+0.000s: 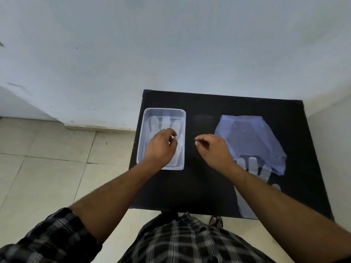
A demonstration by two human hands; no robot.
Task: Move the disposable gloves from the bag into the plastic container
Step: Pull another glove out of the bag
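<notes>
A clear plastic container [145, 118] stands on the left of a black table [205, 186]. Thin transparent disposable gloves [167, 121] lie inside it. My left hand [160, 149] hovers over the container with fingertips pinched on a glove's film. To the right lies a bluish see-through bag [248, 137], flat, with more gloves [252, 165] showing at its near end. My right hand [214, 149] hangs above the bare table between container and bag, fingers curled in, with nothing visible in them.
The table stands against a pale wall at its far and right sides. Tiled floor [47, 168] lies to the left. My checked shirt and a sandalled foot [216, 222] show at the table's near edge.
</notes>
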